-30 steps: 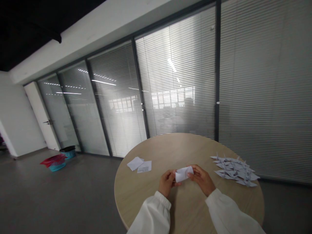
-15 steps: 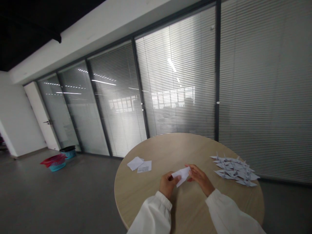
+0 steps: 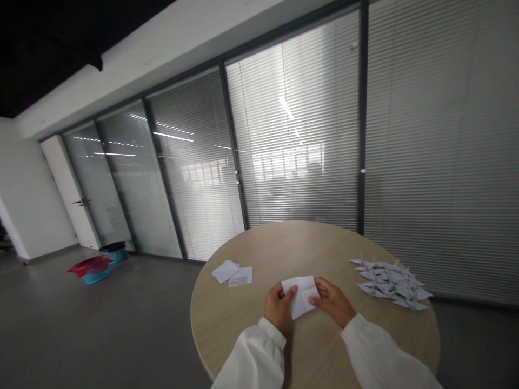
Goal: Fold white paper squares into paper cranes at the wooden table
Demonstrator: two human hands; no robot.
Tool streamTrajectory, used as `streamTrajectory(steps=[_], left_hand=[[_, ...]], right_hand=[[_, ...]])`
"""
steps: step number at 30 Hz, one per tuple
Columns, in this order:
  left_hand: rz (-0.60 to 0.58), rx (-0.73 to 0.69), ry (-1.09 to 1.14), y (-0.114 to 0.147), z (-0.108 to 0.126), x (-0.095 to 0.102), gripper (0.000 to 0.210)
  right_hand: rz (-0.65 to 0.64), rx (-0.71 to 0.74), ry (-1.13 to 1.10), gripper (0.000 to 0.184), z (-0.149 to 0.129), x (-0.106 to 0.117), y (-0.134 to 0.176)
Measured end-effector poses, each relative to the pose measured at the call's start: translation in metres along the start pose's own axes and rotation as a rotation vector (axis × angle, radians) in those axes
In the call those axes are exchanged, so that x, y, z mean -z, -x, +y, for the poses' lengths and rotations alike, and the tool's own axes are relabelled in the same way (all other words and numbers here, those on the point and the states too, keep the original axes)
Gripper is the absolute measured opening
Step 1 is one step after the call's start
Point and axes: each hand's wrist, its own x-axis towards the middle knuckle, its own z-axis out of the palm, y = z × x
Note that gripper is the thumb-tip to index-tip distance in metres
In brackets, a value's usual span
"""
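Between my hands is a white sheet of paper (image 3: 302,302) with fold creases, spread out above the near part of the round table (image 3: 324,346). My left hand (image 3: 278,307) pinches its left edge, thumb on top and fingers behind. On the other side, my right hand (image 3: 333,302) grips the right edge the same way, the thumb lying near the middle. To the right lies a cluster of folded paper cranes (image 3: 391,283) with pointed wings. Left of my hands rest several loose sheets of paper (image 3: 226,271), one with print on it (image 3: 240,276).
Behind the table stands a glass partition with blinds (image 3: 300,135). On the floor at the left are a bin with a red liner (image 3: 92,268) and a blue bin with a black liner (image 3: 114,253). A white door (image 3: 71,189) is farther back.
The paper has been opened out from a smaller folded shape into a wider creased sheet. My right hand has shifted its hold to the right edge, thumb on top.
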Motion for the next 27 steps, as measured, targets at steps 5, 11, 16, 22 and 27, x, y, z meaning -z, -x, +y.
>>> streamTrajectory(steps=[5, 11, 16, 22, 27], left_hand=[[-0.022, -0.003, 0.000, -0.001, 0.005, 0.000, 0.038], [-0.042, 0.034, 0.020, 0.000, 0.004, 0.001, 0.040], [-0.103, 0.056, 0.030, 0.003, 0.004, -0.002, 0.041], [-0.085, 0.054, -0.028, -0.001, 0.000, 0.003, 0.043], [-0.064, 0.087, 0.012, -0.005, -0.006, 0.006, 0.049]], right_hand=[[-0.017, -0.014, 0.014, 0.037, -0.001, -0.001, 0.000], [0.101, 0.011, 0.090, 0.041, -0.003, -0.001, 0.001], [0.217, 0.045, 0.185, 0.038, -0.005, 0.003, 0.000], [0.240, 0.055, 0.167, 0.039, -0.004, 0.003, 0.000], [0.223, 0.038, 0.150, 0.046, -0.002, 0.003, 0.000]])
